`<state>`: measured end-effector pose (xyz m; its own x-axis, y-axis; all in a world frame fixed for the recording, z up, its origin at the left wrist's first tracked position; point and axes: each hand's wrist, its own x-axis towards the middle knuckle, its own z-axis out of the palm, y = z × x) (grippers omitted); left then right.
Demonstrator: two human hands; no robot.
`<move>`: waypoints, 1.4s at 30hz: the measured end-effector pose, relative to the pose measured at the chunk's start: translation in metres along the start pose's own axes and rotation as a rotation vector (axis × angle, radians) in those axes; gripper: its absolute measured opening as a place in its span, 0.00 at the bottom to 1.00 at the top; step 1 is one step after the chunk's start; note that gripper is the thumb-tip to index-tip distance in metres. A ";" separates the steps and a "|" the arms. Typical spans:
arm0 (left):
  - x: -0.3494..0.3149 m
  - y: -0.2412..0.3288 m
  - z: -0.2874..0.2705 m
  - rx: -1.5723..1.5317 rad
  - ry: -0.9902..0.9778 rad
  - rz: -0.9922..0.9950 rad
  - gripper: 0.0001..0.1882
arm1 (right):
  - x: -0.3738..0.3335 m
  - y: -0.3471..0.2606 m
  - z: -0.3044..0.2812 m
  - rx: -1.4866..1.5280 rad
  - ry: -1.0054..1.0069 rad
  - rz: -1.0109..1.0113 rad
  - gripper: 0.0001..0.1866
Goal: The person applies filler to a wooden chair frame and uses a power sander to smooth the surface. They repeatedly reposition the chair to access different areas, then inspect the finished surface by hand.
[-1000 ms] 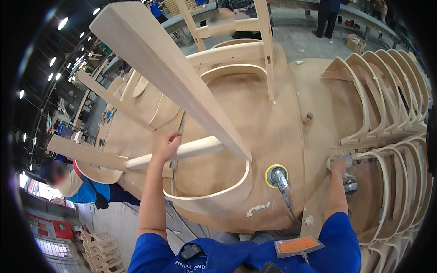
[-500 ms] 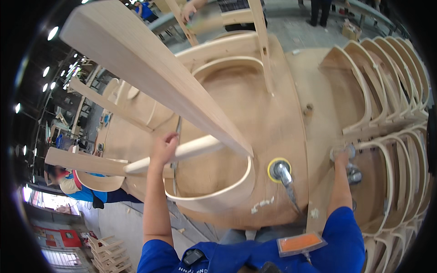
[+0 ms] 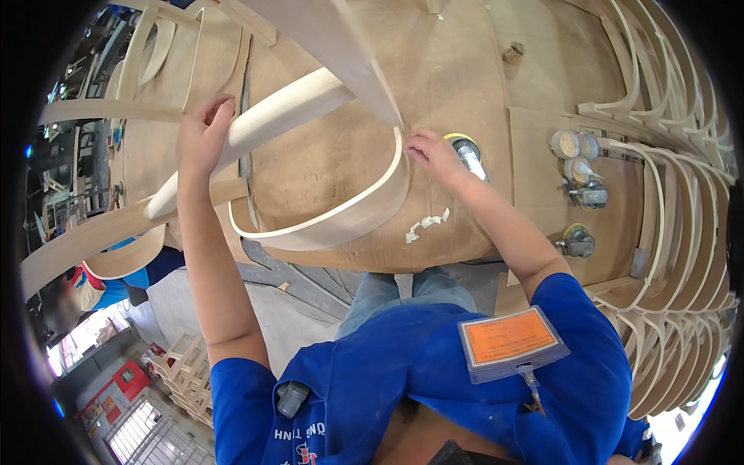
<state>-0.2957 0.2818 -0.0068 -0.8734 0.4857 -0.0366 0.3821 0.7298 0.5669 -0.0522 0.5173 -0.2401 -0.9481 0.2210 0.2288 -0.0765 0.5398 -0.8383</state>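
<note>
A pale wooden chair frame lies on the table, with a curved wooden band (image 3: 341, 221), a rounded rail (image 3: 287, 112) and a thick tapered leg (image 3: 325, 39). My left hand (image 3: 203, 138) is at the rail's left part, its fingers curled in; whatever they hold is hidden. Close to the corner where the band meets the leg is my right hand (image 3: 435, 157), fingertips pressed together. Anything between them is too small to make out. Just behind that hand lies a sander with a yellow-rimmed pad (image 3: 467, 155), partly covered by it.
Crumpled whitish scraps (image 3: 426, 225) lie near the table's front edge. On the right stand round containers (image 3: 575, 145), more power tools (image 3: 577, 242) and rows of curved wooden parts (image 3: 682, 225). Another wooden leg (image 3: 101, 221) reaches out leftward, near a person in blue.
My right hand has come from the containers on the right to the corner of the curved band. My left hand stays by the rail. The view has tilted down.
</note>
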 end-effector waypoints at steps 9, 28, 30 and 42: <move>0.002 -0.005 0.003 0.028 0.050 0.017 0.22 | -0.014 0.008 0.025 -0.240 0.016 -0.138 0.10; 0.004 -0.014 0.000 0.026 0.029 0.048 0.21 | -0.019 0.006 0.008 -0.331 -0.100 -0.050 0.22; 0.006 -0.018 -0.001 -0.001 0.008 0.081 0.20 | -0.023 -0.012 0.020 -0.266 -0.240 -0.023 0.21; 0.011 -0.027 -0.003 -0.051 -0.060 0.125 0.17 | -0.131 0.161 -0.170 -0.306 0.987 1.089 0.13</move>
<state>-0.3164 0.2660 -0.0195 -0.7996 0.6004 -0.0116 0.4697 0.6373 0.6110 0.1126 0.7135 -0.3207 0.0971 0.9916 -0.0850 0.6939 -0.1287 -0.7085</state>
